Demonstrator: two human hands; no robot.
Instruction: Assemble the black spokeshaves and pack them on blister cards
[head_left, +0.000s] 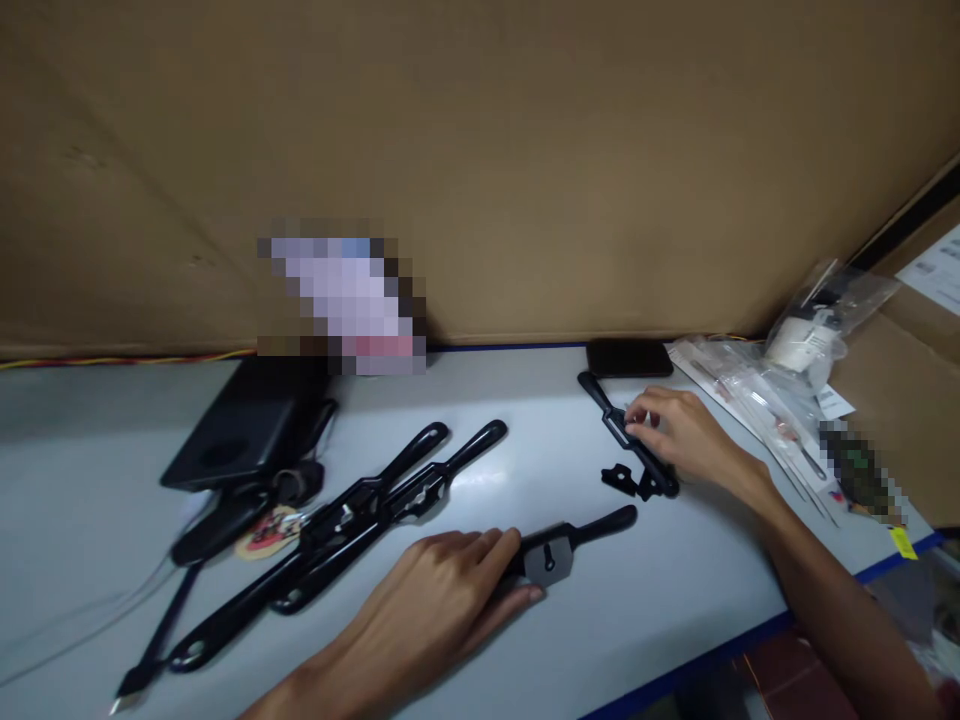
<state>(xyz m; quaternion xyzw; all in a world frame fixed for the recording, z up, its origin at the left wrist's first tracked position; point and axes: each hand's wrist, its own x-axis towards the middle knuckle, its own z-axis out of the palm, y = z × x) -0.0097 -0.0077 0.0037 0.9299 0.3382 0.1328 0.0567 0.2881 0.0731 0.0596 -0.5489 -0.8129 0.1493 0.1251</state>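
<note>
My left hand [457, 590] is closed around a black spokeshave [604, 524] low over the front of the table. A grey blade [548, 562] with a keyhole-shaped slot lies on its body. My right hand [675, 430] is at the middle of another black spokeshave body [598, 393], thumb and fingertips pinched together there. Whatever they grip is too small or hidden to name. Beside that body lie small black shaped plates [619, 479], one partly under it. Two more spokeshaves, an outer one [225, 620] and an inner one [472, 446], rest side by side to the left.
A black box-like device [240, 425] and cables [161, 630] are at the left. A dark phone-like slab [628, 358] lies against the cardboard wall [525, 180]. Plastic-wrapped packets [757, 400] and a bagged white bottle [802, 340] occupy the right side. The table has a blue edge [690, 665].
</note>
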